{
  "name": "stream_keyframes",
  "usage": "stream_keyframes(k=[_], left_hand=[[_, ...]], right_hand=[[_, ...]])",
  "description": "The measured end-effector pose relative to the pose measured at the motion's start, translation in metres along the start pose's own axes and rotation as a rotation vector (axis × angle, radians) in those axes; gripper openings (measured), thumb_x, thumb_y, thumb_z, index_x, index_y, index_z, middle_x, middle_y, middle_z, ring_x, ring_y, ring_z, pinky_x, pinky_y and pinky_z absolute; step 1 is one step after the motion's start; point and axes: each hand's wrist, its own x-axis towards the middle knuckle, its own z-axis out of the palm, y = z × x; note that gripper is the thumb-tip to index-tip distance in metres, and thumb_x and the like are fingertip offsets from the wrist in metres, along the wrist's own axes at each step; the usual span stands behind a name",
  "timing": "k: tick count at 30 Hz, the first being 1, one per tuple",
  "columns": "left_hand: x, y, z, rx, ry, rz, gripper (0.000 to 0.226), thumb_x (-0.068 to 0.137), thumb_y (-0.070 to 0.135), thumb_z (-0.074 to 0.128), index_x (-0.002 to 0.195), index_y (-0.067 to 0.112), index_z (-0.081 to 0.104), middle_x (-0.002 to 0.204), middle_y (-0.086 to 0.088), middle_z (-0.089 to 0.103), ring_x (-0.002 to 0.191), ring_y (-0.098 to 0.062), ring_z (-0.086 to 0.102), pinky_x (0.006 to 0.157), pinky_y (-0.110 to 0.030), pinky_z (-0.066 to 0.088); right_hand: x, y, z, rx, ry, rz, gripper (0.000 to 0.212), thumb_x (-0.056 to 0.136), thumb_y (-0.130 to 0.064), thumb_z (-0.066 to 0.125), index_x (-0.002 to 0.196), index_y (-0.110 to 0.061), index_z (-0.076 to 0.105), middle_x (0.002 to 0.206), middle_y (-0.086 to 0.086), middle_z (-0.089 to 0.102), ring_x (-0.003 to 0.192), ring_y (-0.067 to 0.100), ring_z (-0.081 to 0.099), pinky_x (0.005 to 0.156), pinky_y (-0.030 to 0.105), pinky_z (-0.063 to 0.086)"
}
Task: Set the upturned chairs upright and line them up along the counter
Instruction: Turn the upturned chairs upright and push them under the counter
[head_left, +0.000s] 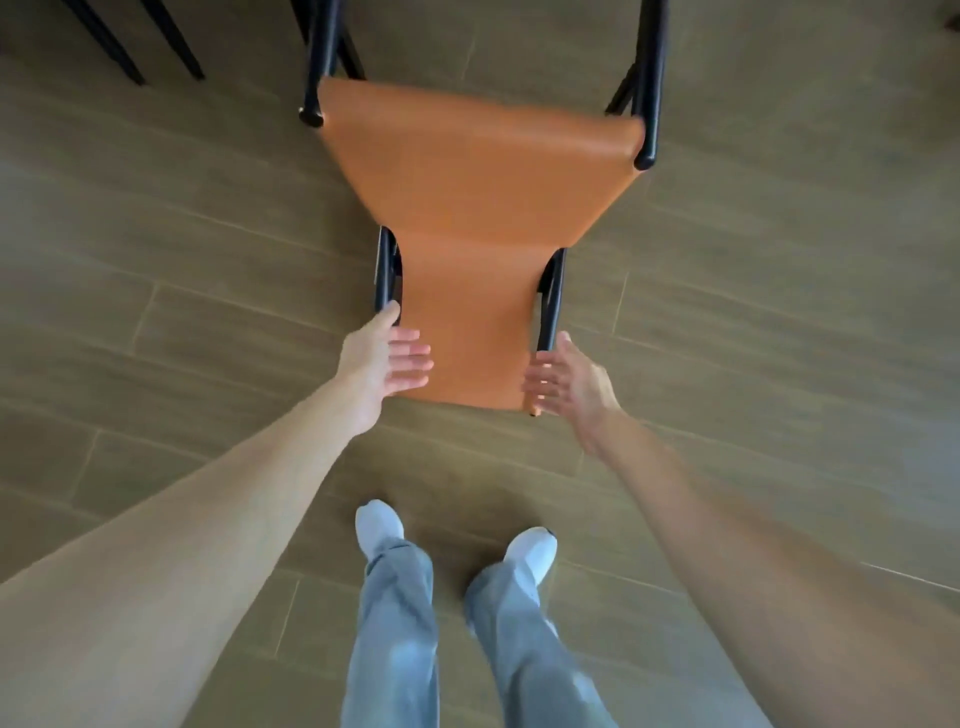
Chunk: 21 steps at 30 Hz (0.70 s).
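An orange leather chair (467, 218) with a black metal frame lies tipped over on the wooden floor in front of me, its narrow backrest end nearest my feet. My left hand (387, 358) is at the left edge of the backrest, thumb touching the black frame tube, fingers spread. My right hand (563, 376) is at the right edge beside the other frame tube, fingers apart. Neither hand has closed around the chair.
Black legs of another chair (130, 47) show at the top left. Wood-look floor tiles (779, 260) surround the chair. My feet in white shoes (379, 525) stand just below the backrest.
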Motion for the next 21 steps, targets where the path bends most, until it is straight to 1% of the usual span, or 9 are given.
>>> stream_keyframes(k=[3,6,9,11,14,16,18,19,21], left_hand=[[0.074,-0.075,0.004,-0.002,-0.008,-0.092,0.05,0.102,0.046,0.051,0.12,0.001,0.063,0.115,-0.019,0.07,0.105,-0.034,0.07,0.092,-0.049,0.057],[0.156,-0.147,0.004,-0.071,-0.008,-0.161,0.051,0.101,0.044,0.052,0.125,0.0,0.059,0.117,-0.021,0.068,0.106,-0.036,0.068,0.089,-0.051,0.057],[0.236,-0.208,-0.001,-0.133,0.023,-0.21,0.052,0.102,0.044,0.051,0.129,0.0,0.054,0.12,-0.023,0.065,0.107,-0.038,0.067,0.093,-0.053,0.055],[0.283,-0.242,-0.003,-0.177,0.039,-0.231,0.053,0.102,0.045,0.05,0.131,-0.001,0.052,0.123,-0.024,0.063,0.109,-0.038,0.066,0.095,-0.054,0.054],[0.347,-0.285,0.003,-0.175,0.037,-0.253,0.059,0.102,0.048,0.05,0.136,0.0,0.049,0.125,-0.023,0.062,0.113,-0.037,0.064,0.099,-0.053,0.052],[0.384,-0.309,0.012,-0.152,0.02,-0.261,0.062,0.101,0.047,0.051,0.142,0.001,0.046,0.128,-0.02,0.062,0.116,-0.034,0.062,0.103,-0.052,0.049],[0.41,-0.322,0.023,-0.225,0.005,-0.26,0.065,0.1,0.042,0.054,0.148,0.001,0.04,0.131,-0.019,0.06,0.12,-0.033,0.059,0.106,-0.051,0.047],[0.421,-0.326,0.027,-0.301,0.01,-0.264,0.067,0.099,0.039,0.056,0.15,0.0,0.036,0.132,-0.019,0.059,0.121,-0.033,0.058,0.107,-0.051,0.046],[0.439,-0.33,0.032,-0.508,0.042,-0.273,0.073,0.097,0.034,0.06,0.153,-0.002,0.029,0.136,-0.021,0.056,0.125,-0.036,0.057,0.11,-0.051,0.044]], right_hand=[[0.075,0.071,0.007,0.008,0.016,0.07,0.051,0.104,-0.044,0.046,0.12,0.001,0.062,0.117,0.021,0.07,0.098,0.032,0.067,0.076,0.038,0.053],[0.156,0.15,0.011,0.004,0.059,0.122,0.043,0.103,-0.044,0.049,0.101,-0.005,0.066,0.119,0.023,0.07,0.106,0.038,0.069,0.09,0.045,0.055],[0.238,0.218,0.02,0.146,0.108,0.183,0.042,0.103,-0.047,0.047,0.097,-0.007,0.062,0.121,0.022,0.067,0.107,0.038,0.068,0.082,0.041,0.055],[0.288,0.256,0.027,0.25,0.098,0.222,0.049,0.103,-0.051,0.044,0.107,-0.004,0.06,0.125,0.02,0.064,0.113,0.037,0.066,0.082,0.039,0.054],[0.356,0.299,0.038,0.377,0.052,0.262,0.066,0.103,-0.054,0.042,0.135,0.003,0.05,0.133,0.02,0.06,0.113,0.033,0.063,0.091,0.041,0.053],[0.393,0.318,0.044,0.491,0.043,0.266,0.073,0.103,-0.056,0.039,0.144,0.004,0.042,0.138,0.021,0.056,0.108,0.029,0.063,0.092,0.041,0.051],[0.419,0.326,0.047,0.645,0.059,0.263,0.078,0.103,-0.057,0.037,0.149,0.006,0.036,0.136,0.022,0.056,0.102,0.028,0.063,0.089,0.04,0.051],[0.429,0.329,0.047,0.723,0.066,0.262,0.08,0.103,-0.057,0.037,0.152,0.005,0.031,0.139,0.023,0.055,0.104,0.029,0.063,0.091,0.041,0.051],[0.441,0.328,0.048,0.86,0.055,0.263,0.083,0.102,-0.058,0.038,0.157,0.001,0.02,0.153,0.023,0.043,0.124,0.033,0.058,0.098,0.046,0.049]])
